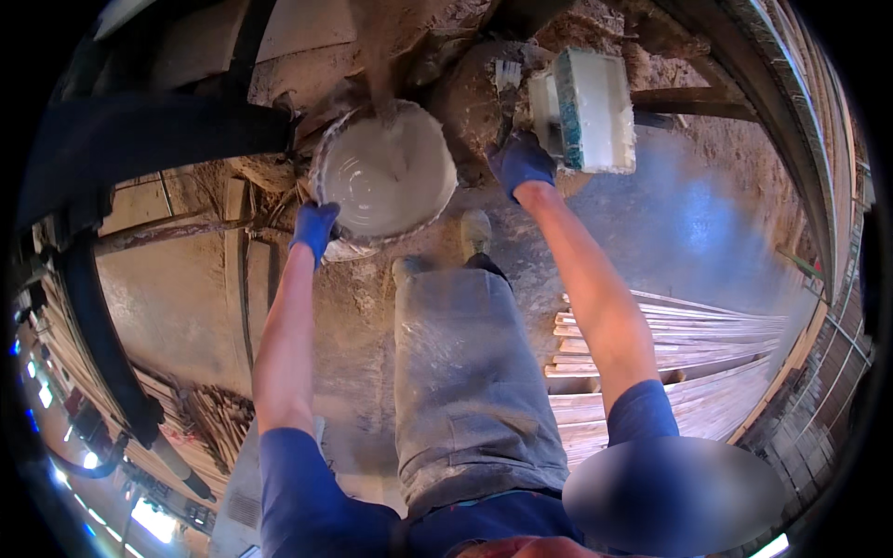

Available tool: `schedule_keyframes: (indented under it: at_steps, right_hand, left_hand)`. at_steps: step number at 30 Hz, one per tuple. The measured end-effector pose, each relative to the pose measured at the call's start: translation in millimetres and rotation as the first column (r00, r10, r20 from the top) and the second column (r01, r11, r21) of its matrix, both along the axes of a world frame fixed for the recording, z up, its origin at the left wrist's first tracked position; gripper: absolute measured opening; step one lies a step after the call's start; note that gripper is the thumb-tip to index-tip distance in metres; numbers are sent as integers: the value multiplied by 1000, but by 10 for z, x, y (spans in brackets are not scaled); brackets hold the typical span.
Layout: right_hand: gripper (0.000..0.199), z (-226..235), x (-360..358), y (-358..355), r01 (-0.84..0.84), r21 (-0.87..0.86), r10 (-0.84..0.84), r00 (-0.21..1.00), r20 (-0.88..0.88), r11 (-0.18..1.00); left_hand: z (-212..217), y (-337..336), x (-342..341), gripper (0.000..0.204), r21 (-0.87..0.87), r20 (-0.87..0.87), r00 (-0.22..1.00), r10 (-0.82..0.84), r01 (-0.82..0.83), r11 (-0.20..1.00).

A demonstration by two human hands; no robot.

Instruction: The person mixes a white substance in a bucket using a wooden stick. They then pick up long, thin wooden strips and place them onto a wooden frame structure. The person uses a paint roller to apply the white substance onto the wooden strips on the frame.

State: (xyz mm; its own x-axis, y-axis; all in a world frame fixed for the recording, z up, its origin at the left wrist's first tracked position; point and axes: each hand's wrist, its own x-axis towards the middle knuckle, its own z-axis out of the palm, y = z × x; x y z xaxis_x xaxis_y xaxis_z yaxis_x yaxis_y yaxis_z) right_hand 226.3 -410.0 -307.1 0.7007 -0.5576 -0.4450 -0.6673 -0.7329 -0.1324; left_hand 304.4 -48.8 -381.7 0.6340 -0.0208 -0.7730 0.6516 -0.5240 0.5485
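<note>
My left hand, in a blue glove, is closed on the near left rim of a round, crusted bucket. Pale, creamy liquid fills the bucket, with rings on its surface. From above, a blurred brownish streak runs down to the liquid's far side. My right hand, also gloved in blue, is closed around the lower end of a narrow brush-like tool with a whitish, caked top; its fingers are partly hidden. Right beside that hand sits a tilted white container with a teal, crusted band.
Stacked wooden strips lie to the right of my legs. A dark machine beam reaches in from the left, and a brown frame curves along the right. My shoes stand on the stained floor close to the bucket.
</note>
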Motion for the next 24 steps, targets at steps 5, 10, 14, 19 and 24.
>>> schedule_keyframes:
  at_steps: [5,10,14,19,24]
  right_hand:
    - [54,-537,103,-246,-21,-48,24,998,61,999]
    - [38,57,-242,16,69,165,-91,987,135,984]
    - [37,-163,-1127,137,-66,284,20,986,163,956]
    - [35,-131,-692,210,-110,339,104,994,37,934]
    - [34,-314,40,352,-326,161,302,940,157,931]
  left_hand:
    - [-44,287,-101,29,-155,25,992,127,-121,980]
    - [-93,351,30,27,-117,95,995,39,-28,993]
    - [-193,445,266,30,20,-37,995,94,-93,995]
    - [-472,675,343,37,-14,72,995,-66,67,998]
    - [-442,674,337,38,-34,9,1000,-7,8,999]
